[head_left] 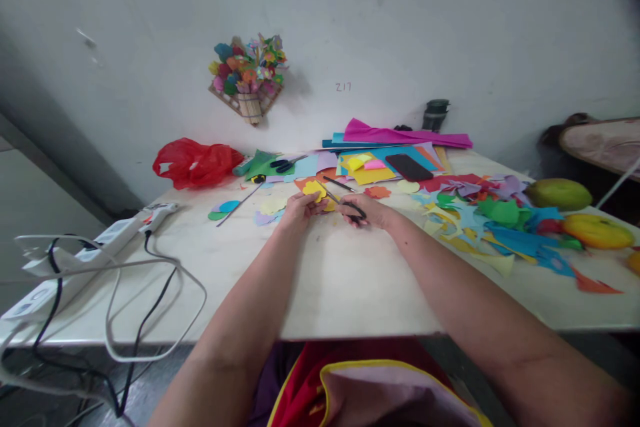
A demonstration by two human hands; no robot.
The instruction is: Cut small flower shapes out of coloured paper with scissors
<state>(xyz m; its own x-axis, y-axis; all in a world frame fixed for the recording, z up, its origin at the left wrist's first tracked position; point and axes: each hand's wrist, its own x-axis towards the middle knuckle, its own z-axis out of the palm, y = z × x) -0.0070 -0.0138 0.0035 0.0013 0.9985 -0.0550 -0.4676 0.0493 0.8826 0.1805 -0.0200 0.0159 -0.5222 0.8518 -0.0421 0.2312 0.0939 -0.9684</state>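
Note:
Yellow paper cut in a scalloped flower shape point(313, 190) is pinched in the fingers of my left hand point(301, 207). My right hand point(367, 208) is closed on a pair of scissors point(355, 211) with dark handles. The blades point left and reach the edge of the yellow paper; whether they are apart is too small to tell. Just behind my hands lies a dark pencil-like stick point(339, 183). An orange paper flower point(377, 192) rests on the table behind my right hand. Pale paper shapes point(270, 208) lie left of my left hand.
Paper scraps point(500, 213) and yellow-green fruit point(559, 194) cover the right side. Coloured sheets and a phone point(409, 167) lie at the back, near dark-handled scissors point(283, 165) and a red plastic bag point(196, 163). Power strips point(75, 280) with loose cables line the left edge.

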